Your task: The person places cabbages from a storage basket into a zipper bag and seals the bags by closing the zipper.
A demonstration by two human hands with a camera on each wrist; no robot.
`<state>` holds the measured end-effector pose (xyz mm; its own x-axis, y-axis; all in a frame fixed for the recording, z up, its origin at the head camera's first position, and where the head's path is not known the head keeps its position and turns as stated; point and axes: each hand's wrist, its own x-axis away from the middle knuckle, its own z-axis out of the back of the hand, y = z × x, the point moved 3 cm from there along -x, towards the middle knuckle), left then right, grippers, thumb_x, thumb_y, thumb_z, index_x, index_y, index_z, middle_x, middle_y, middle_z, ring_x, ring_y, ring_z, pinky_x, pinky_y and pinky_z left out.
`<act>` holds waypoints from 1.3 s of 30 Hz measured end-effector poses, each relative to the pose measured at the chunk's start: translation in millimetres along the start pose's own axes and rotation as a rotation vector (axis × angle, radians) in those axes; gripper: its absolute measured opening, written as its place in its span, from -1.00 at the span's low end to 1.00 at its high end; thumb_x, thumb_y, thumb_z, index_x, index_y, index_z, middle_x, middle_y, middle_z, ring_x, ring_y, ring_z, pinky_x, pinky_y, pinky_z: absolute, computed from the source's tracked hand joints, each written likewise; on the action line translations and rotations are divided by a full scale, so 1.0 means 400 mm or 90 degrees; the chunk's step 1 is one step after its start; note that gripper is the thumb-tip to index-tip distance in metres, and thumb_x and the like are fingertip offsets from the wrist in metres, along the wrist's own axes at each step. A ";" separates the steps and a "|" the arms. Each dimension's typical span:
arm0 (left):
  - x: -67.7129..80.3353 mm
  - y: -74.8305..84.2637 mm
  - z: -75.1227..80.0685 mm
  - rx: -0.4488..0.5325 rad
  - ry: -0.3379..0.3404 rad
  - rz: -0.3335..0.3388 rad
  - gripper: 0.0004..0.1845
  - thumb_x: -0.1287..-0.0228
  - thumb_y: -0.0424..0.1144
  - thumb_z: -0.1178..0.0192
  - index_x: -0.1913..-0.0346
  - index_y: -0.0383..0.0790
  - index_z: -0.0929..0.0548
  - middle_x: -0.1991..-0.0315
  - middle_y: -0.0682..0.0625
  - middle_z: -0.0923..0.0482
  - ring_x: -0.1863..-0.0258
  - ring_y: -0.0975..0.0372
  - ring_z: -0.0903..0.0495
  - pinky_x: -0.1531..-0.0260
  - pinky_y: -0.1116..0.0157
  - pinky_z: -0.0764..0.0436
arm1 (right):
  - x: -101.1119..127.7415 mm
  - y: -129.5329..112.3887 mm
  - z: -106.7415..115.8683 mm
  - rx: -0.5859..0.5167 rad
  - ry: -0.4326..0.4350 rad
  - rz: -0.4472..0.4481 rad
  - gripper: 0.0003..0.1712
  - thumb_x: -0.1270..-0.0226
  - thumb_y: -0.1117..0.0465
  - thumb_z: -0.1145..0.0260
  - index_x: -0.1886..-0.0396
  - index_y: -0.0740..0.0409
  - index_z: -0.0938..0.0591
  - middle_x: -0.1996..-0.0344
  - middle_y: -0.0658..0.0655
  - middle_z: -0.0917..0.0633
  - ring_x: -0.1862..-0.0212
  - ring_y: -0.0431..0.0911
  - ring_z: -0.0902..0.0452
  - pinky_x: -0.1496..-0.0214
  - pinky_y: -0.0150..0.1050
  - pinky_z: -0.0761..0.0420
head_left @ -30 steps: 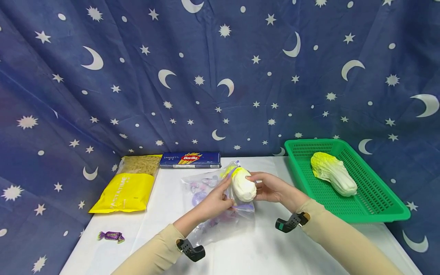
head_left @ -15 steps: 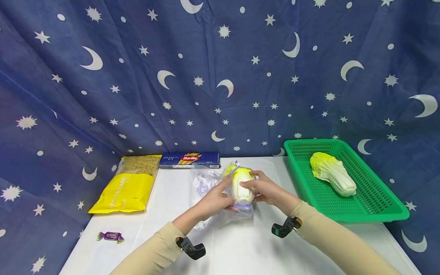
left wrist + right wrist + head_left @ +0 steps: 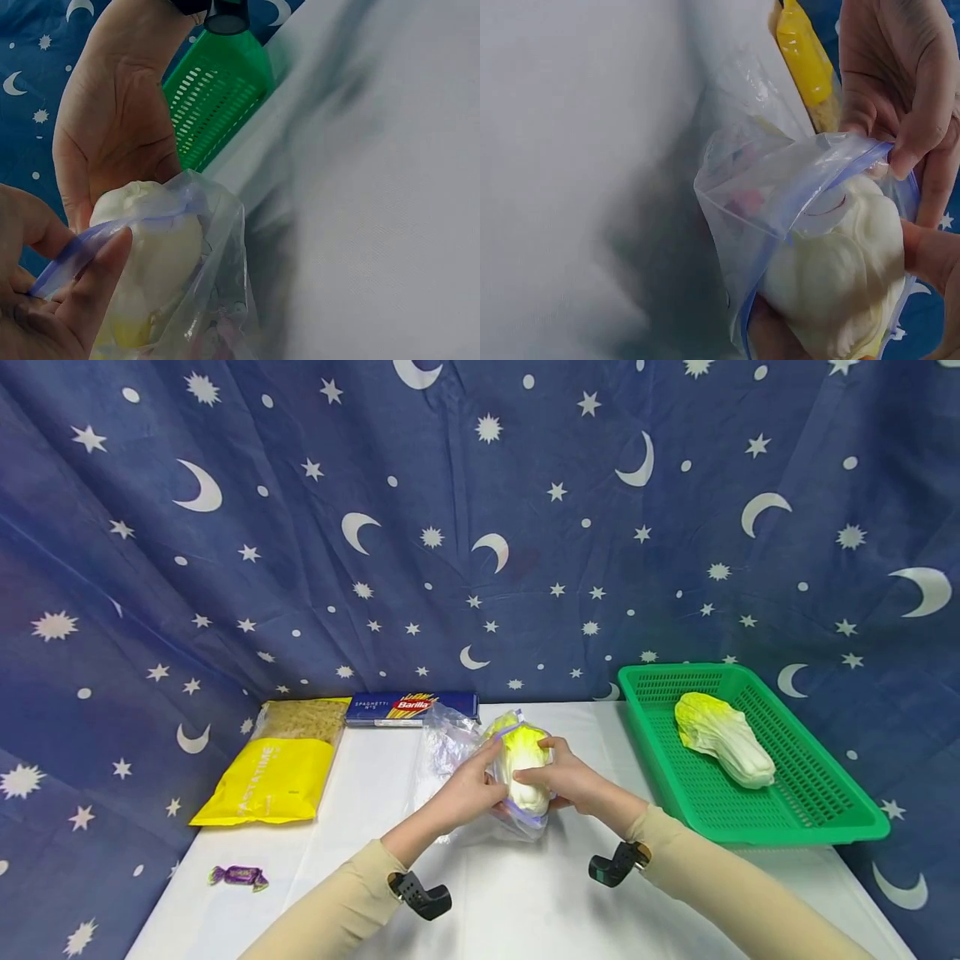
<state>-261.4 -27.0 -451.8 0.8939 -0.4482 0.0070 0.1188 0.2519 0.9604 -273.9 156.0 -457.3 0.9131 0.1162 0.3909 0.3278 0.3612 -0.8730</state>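
Pinching a clear bag (image 3: 447,747) at lower centre of frame, the left hand (image 3: 471,787) faces the right hand (image 3: 567,783), whose grip holds a cabbage (image 3: 521,753) in the bag's mouth.

A cabbage (image 3: 529,797) is in the mouth of the plastic bag (image 3: 442,756), between the left hand (image 3: 467,791) and the right hand (image 3: 573,783). Right of the bag sits a basket (image 3: 795,835) holding a second cabbage (image 3: 726,742). On the table (image 3: 330,893), a pasta packet (image 3: 277,768) lies left of the bag, a candy (image 3: 238,877) to the bag's front left and a spaghetti box (image 3: 397,708) behind the bag.
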 end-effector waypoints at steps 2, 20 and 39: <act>-0.001 -0.005 -0.001 0.018 0.003 0.011 -0.07 -0.14 -0.51 -0.17 -0.61 -0.34 -0.07 -0.58 -0.26 -0.11 0.51 0.20 -0.66 0.38 0.19 -0.75 | 0.004 0.001 0.000 0.000 0.003 -0.002 0.13 -0.22 0.05 -0.55 -0.57 0.18 -0.03 -0.29 0.44 -0.36 0.01 0.14 -0.63 0.12 0.07 -0.76; 0.000 -0.009 -0.006 0.161 -0.034 0.093 -0.05 -0.23 -0.49 -0.19 -0.64 -0.31 0.03 0.28 -0.28 -0.67 0.48 0.21 -0.69 0.27 0.23 -0.77 | -0.002 0.013 0.025 -0.041 -0.036 0.045 -0.01 -0.29 0.17 -0.49 -0.58 0.10 -0.15 -0.18 0.40 -0.44 0.05 0.09 -0.61 0.11 0.02 -0.77; 0.000 -0.016 -0.002 0.228 -0.039 0.098 -0.06 -0.26 -0.47 -0.21 -0.64 -0.28 0.02 -0.58 -0.29 0.01 0.37 0.18 -0.74 0.17 0.25 -0.76 | 0.004 0.003 0.024 0.015 -0.044 0.067 -0.04 -0.22 0.27 -0.53 -0.58 0.05 -0.28 -0.13 0.37 -0.44 0.08 0.10 -0.58 0.13 0.03 -0.77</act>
<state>-262.0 -28.0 -458.1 0.8604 -0.4820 0.1654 -0.1836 0.0095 0.9830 -274.2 165.6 -454.9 0.9230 0.2180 0.3170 0.2242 0.3647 -0.9037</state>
